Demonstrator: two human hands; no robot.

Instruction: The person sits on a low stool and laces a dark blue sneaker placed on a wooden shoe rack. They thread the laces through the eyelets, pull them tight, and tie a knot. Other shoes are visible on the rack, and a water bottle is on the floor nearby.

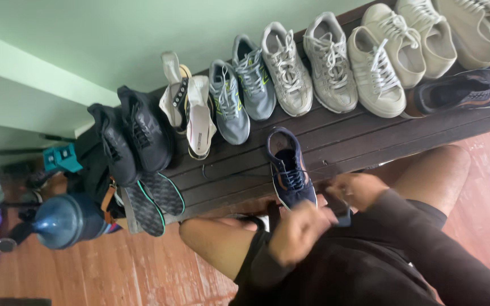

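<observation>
A navy sneaker (288, 164) with an orange side stripe and dark laces lies on the dark wooden bench (347, 144), its heel toward me. My left hand (297, 229) is curled shut at the heel end of this sneaker. Just to the right of the heel, my right hand (357, 190) has its fingers closed on a dark part of it. A thin lace runs from the sneaker toward my right hand. My bare knees sit on either side, and dark sleeves cover both forearms.
Several pale and grey sneakers (331, 62) line the back of the bench against a green wall. Black shoes (137, 133) and upturned soles (154, 201) pile up at its left end. A blue water jug (66, 220) stands on the reddish wooden floor (143, 272).
</observation>
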